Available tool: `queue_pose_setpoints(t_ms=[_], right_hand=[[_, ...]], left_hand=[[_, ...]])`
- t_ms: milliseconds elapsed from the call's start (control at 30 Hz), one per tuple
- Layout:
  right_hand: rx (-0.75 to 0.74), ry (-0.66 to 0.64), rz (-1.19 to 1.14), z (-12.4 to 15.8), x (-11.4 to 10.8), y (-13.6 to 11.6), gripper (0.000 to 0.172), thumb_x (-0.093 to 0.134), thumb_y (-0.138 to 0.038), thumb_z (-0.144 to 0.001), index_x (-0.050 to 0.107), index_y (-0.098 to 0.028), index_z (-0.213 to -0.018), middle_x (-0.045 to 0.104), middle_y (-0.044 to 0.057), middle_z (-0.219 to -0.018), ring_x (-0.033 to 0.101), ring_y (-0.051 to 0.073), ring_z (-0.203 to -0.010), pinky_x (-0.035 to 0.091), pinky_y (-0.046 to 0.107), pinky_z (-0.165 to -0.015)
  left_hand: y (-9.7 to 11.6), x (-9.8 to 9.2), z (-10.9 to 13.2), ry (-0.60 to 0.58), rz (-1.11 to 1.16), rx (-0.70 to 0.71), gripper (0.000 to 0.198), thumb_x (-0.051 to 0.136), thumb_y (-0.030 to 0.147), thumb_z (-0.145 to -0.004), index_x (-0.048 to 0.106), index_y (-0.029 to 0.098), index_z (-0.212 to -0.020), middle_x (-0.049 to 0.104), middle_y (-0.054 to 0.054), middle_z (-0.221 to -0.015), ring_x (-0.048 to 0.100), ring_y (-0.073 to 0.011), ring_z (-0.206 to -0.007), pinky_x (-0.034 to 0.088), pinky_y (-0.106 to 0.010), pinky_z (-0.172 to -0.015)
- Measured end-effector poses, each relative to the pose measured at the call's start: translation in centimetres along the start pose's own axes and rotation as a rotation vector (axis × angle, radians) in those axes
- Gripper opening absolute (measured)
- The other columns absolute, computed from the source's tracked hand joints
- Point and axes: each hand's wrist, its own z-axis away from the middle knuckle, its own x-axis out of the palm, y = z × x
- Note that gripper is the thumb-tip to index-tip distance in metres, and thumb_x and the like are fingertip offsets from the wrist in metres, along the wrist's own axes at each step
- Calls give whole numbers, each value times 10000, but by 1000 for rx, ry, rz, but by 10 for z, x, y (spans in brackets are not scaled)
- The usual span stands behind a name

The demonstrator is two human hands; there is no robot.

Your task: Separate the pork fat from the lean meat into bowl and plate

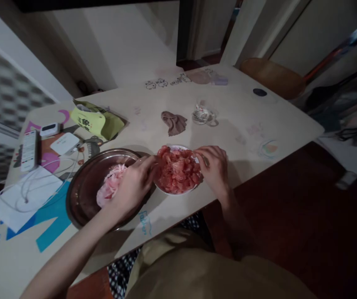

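The left hand [139, 176] has its fingers curled in together at the nine o'clock edge of the white bowl [179, 147]; whether they pinch anything, I cannot tell. The right hand [212, 166] is at three o'clock, thumb and fingers bent and close together by the rim, though a firm hold there cannot be made out.

Between them, the sliced meat [180, 170] heaps the bowl up to its rim. The slices look moist, so each should be light, limp and slippery, best pinched with fingertips at a raised edge of the pile. The bowl itself is probably stiff and fairly weighty when full; opposite rims, at three and nine, would give the steadiest hold.

Further out, the metal basin [83, 189] lies at nine, partly under the left forearm, with a pale pink mass [111, 185] inside. A brown cloth [173, 123] lies at twelve, a clear glass mug [200, 116] towards one, and a green bag [95, 120] at ten.
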Motion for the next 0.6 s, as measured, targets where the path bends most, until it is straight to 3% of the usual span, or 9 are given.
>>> queue_pose_setpoints(t_ms=[167,267,333,400,500,600], right_hand=[[47,-48,-31,6,10,18,289,471,-141,-975,726,-202,-1095,775,70,-1054,675,221,-999,505,380,-902],[44,-100,-94,10,15,16,367,461,-79,-945,711,-211,-1181,780,73,-1105,697,214,-1023,533,381,-931],[32,-123,-143,12,17,16,388,472,-72,-938,705,-231,-1204,784,63,-1124,716,202,-1012,549,379,-939],[21,-115,-191,13,18,18,374,482,-91,-947,708,-246,-1201,788,52,-1130,729,193,-1001,562,376,-942],[42,-52,-233,12,19,22,339,474,-140,-976,715,-244,-1191,789,54,-1122,733,193,-1015,567,384,-962],[67,-38,-232,10,21,26,351,449,-155,-988,700,-234,-1220,769,69,-1184,719,199,-1090,562,396,-998]], left_hand=[[-14,25,-38,-200,-98,26,418,483,47,-900,617,218,-1258,727,-101,-1214,736,-231,-1043,602,-342,-906],[-24,30,-56,-297,-140,73,495,458,6,-846,625,168,-1283,657,-154,-1371,666,-266,-1246,580,-404,-1018],[-29,30,-65,-334,-82,128,490,438,1,-841,666,166,-1243,683,-138,-1337,597,-256,-1349,540,-417,-1090],[-33,28,-70,-333,-14,148,426,435,50,-892,701,186,-1195,726,-109,-1259,638,-239,-1294,540,-398,-1086],[-37,24,-76,-316,27,114,341,446,157,-962,711,207,-1170,770,-79,-1135,742,-215,-1056,584,-344,-964],[-40,23,-78,-318,17,91,301,477,219,-979,696,209,-1186,783,-71,-1054,754,-208,-953,587,-322,-898]])
